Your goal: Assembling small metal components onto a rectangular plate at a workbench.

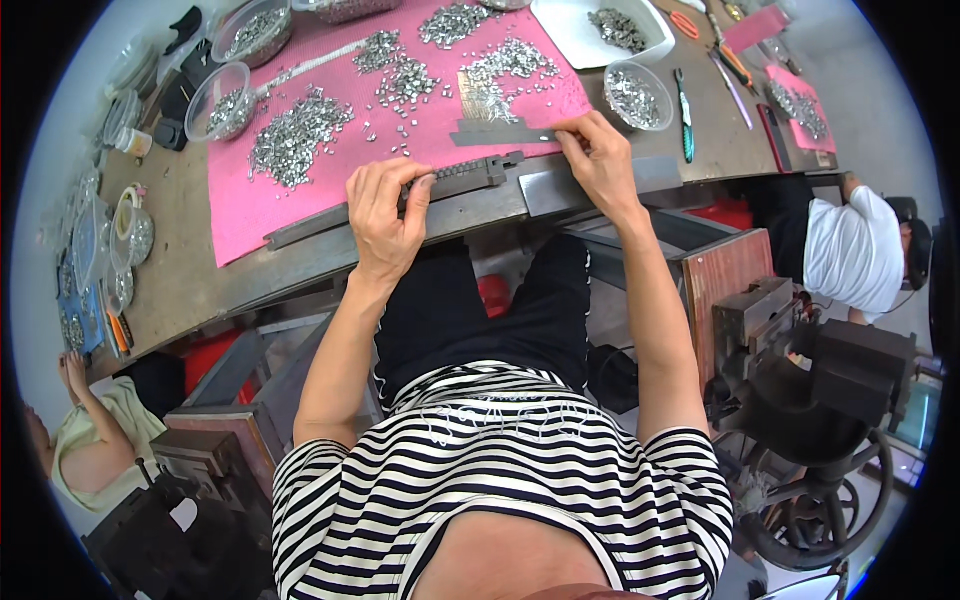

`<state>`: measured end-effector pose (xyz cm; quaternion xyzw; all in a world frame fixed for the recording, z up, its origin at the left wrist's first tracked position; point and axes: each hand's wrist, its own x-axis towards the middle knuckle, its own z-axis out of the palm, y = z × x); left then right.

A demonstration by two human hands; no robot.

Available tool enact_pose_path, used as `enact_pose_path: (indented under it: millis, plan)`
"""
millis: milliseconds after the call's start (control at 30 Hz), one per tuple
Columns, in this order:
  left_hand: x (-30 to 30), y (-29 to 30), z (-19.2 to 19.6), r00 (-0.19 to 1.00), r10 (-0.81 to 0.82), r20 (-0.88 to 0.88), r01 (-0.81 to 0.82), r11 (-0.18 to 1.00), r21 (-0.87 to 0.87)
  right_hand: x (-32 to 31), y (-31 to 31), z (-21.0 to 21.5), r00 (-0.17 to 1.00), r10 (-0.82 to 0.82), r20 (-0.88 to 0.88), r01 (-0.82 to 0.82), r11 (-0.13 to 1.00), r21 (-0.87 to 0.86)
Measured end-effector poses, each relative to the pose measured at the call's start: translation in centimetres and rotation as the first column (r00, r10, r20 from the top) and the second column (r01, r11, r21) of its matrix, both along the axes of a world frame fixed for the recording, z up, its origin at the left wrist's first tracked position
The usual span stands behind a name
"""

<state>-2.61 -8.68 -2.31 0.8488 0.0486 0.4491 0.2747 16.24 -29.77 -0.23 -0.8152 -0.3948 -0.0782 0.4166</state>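
My left hand (385, 205) grips a long dark metal bar (470, 175) lying along the near edge of the workbench. My right hand (600, 155) pinches the right end of a thin grey metal strip (500, 135) on the pink mat (250, 200). Piles of small silvery metal pieces (295, 135) are spread over the mat beyond both hands. A comb-like row of the pieces (480, 95) lies just past the strip.
Clear bowls (220, 100) and a white tray (595, 30) hold more metal pieces. A green-handled tool (685, 115) and scissors lie at the right. Seated people are at the far right (855, 250) and lower left (95, 440). Heavy dark machines (820, 400) stand beside my legs.
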Motion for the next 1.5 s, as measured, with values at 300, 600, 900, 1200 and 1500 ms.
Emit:
enact_pose_path:
  millis: [300,600,900,1200,1500]
  plan:
    - [0.9,-0.2,0.6,0.998,0.025,0.055,-0.002,0.919,-0.394,0.7,1.0,0.1,0.999,0.020,0.045,-0.019,0.999,-0.028]
    - [-1.9,-8.3,14.6,0.183,-0.497,0.848,0.292,-0.796,-0.530,-0.4,1.2,-3.6,0.989,-0.105,-0.107,0.116,0.988,0.100]
    - [-5.7,-12.5,21.1,-0.079,-0.379,0.922,0.140,-0.920,-0.366,0.0,0.1,-2.7,0.994,-0.012,-0.111,0.024,0.994,0.104]
    - [-5.1,-10.4,20.4,-0.325,-0.469,0.821,0.234,-0.881,-0.410,0.2,0.7,-2.7,0.996,-0.009,-0.089,0.017,0.996,0.089]
    - [-6.7,-10.3,22.1,-0.216,-0.285,0.934,0.131,-0.956,-0.261,-0.5,1.0,-1.7,0.997,-0.028,-0.066,0.035,0.994,0.100]
